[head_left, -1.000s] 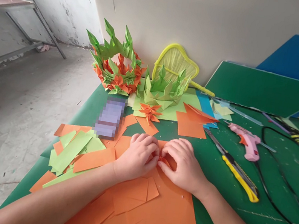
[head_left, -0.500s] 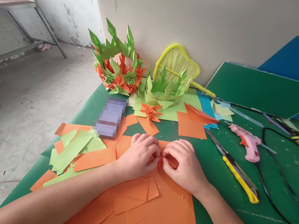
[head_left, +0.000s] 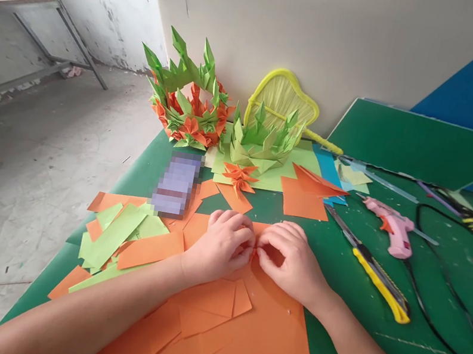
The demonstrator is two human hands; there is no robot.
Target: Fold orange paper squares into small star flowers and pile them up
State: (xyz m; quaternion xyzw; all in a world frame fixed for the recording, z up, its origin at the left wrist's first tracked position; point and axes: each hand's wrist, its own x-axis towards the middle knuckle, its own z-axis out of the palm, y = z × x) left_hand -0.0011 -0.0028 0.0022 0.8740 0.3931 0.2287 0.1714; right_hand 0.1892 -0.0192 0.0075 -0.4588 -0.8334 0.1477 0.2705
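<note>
Over a large orange sheet, my left hand and my right hand meet with fingertips pinched together. Between them is a small folded piece of orange paper, mostly hidden by the fingers. Both hands are closed on it. Loose orange paper pieces lie on the sheet below the hands. Just beyond them rest small folded orange paper flowers. Behind stand a green folded-paper crown and a taller green and orange one.
Green and orange paper strips pile up at the left, near a blurred-out rectangular object. To the right lie a yellow utility knife and a pink glue gun with a black cord. A yellow fan-shaped object leans on the wall.
The fingertips have shifted slightly around the small orange piece, which shows less now. Both hands stay in nearly the same place, and the view has moved very slightly.
</note>
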